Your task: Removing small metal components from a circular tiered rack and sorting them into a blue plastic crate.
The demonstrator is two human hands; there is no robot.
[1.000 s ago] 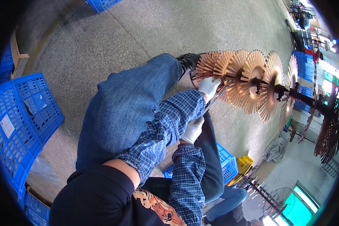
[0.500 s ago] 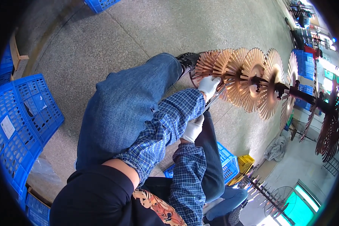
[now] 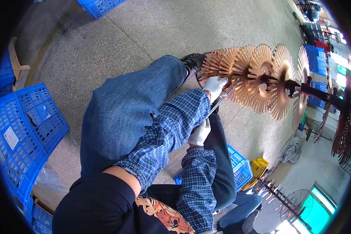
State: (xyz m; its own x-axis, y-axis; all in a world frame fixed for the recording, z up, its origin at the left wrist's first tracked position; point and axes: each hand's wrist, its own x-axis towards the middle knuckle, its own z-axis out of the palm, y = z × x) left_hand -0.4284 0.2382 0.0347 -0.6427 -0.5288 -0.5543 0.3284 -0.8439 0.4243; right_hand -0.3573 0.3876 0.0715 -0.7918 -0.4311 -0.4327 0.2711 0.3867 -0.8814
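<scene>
At the far left, slotted blue crates (image 3: 35,124) stand on the speckled floor (image 3: 105,50). Next comes a bent knee in jeans (image 3: 117,121). The right hand (image 3: 200,133), in a white glove, is curled near the lower end of a thin grey rod (image 3: 221,101); whether it grips the rod cannot be told. The gloved left hand (image 3: 215,86) is partly closed at the rod's upper part, its hold unclear, right beside the lowest discs of a rack of brown slatted discs (image 3: 259,60). Right of the legs sit another blue crate (image 3: 241,170) and a yellow crate (image 3: 258,167).
</scene>
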